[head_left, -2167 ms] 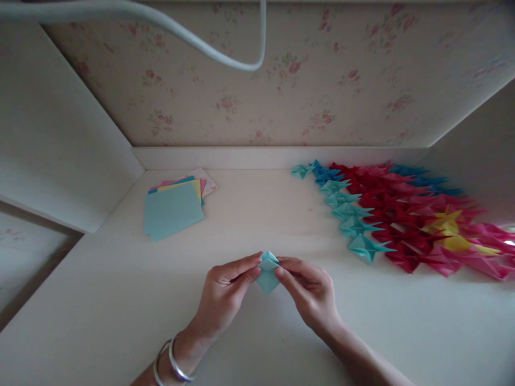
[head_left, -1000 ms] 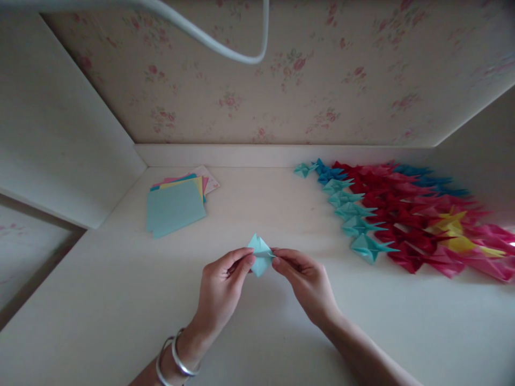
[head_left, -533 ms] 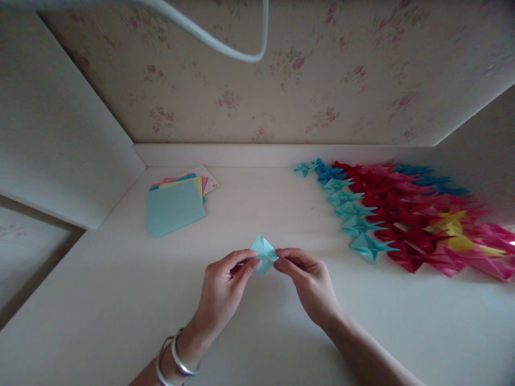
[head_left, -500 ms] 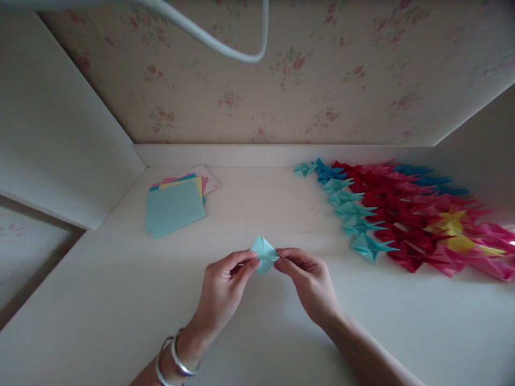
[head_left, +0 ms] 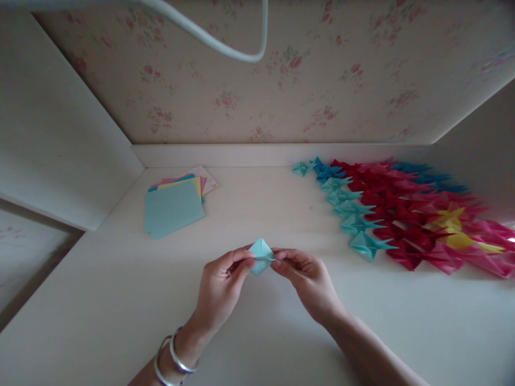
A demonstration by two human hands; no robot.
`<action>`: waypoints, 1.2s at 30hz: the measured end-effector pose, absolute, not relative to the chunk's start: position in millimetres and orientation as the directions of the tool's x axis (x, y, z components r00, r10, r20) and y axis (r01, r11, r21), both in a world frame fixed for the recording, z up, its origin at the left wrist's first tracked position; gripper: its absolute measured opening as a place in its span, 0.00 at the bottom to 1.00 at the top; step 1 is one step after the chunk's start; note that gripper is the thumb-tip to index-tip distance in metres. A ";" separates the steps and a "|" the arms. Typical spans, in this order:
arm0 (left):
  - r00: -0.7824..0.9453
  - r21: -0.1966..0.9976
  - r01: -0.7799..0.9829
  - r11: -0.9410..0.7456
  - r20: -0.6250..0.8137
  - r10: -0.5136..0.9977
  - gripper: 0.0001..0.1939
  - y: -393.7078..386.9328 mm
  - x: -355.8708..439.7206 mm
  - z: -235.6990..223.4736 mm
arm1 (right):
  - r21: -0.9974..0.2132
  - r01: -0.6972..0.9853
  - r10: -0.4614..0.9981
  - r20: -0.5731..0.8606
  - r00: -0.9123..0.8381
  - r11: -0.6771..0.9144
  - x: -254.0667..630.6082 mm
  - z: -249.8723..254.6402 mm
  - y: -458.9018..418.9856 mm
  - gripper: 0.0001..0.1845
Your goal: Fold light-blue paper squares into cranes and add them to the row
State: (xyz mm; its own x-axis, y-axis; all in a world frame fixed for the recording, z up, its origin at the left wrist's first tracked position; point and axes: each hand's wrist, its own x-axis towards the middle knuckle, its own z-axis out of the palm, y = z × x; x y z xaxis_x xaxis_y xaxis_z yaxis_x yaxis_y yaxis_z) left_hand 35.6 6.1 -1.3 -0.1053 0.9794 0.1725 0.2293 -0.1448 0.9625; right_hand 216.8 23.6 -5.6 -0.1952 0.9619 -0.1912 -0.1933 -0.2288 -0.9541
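Note:
A small light-blue folded paper piece (head_left: 260, 254) is held just above the white desk (head_left: 100, 300), near its middle. My left hand (head_left: 223, 289), with silver bangles on the wrist, pinches the paper's left side between thumb and fingers. My right hand (head_left: 308, 281) pinches its right side with curled fingertips. The paper stands as a small diamond with its point upward between the two hands.
A stack of flat coloured paper sheets (head_left: 173, 206), light blue on top, lies at the back left. Rows of folded paper cranes (head_left: 402, 214) in teal, red, pink, yellow and blue spread over the back right. A white cable (head_left: 225, 48) hangs before the floral wall.
The folded piece has been turned and worked between my fingers and now sits slightly higher and more compact. Both hands have stayed in nearly the same place.

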 end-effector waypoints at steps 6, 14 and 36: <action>-0.125 0.938 0.321 -0.133 0.181 0.976 0.05 7.0 33.2 0.8 | -0.940 -0.224 0.950 -0.203 -0.239 -0.257 219.0 -3.1 24.2 0.07; -0.158 0.941 0.323 -0.098 0.156 0.975 0.06 4.6 33.8 2.1 | -0.941 -0.239 0.950 -0.175 -0.260 -0.239 214.5 -4.0 22.0 0.08; -0.100 0.991 0.059 0.121 -0.115 0.988 0.17 0.4 42.0 -7.2 | -0.978 -0.189 0.993 -0.102 0.051 -0.090 204.3 -14.4 13.0 0.07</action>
State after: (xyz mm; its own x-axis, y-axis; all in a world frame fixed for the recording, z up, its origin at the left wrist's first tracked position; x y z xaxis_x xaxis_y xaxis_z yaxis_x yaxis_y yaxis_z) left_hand 42.0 0.4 -7.2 -0.0996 0.9884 -0.1151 0.0592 0.1213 0.9908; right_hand 204.3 13.0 -14.4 0.0513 0.9935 -0.1017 -0.1885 -0.0904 -0.9779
